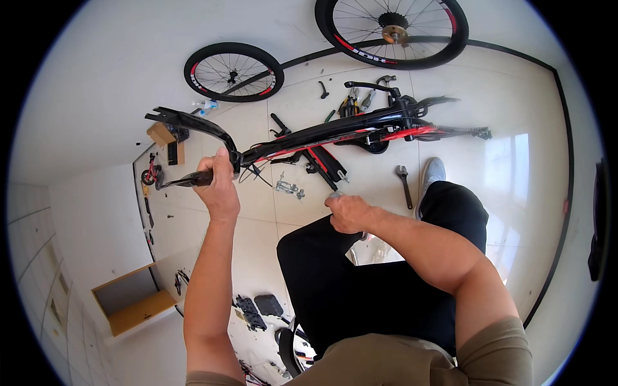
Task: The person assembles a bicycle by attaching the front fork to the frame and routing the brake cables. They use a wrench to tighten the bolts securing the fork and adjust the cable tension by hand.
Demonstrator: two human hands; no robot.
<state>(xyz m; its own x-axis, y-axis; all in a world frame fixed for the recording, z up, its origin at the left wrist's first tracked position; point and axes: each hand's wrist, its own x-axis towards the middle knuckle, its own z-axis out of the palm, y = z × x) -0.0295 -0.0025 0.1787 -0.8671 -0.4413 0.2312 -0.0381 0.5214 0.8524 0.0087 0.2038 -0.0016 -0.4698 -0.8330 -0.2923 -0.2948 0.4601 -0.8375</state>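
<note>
Wheels (pixel 233 72) at twelve, wrench (pixel 404 185) at one. Left hand (pixel 220 186) clenched on fork (pixel 193 125); right hand (pixel 347 213) closed around small tool (pixel 335 194).

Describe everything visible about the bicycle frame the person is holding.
The bicycle frame is glossy black with red accents, apparently metal, and has no wheels fitted. It lies roughly level above the pale tiled floor, its black fork pointing to the left. The left hand grips a dark handle-like part at the fork end; the right hand is apart from it, closed on a small grey object I cannot identify. What supports the far end is unclear.
</note>
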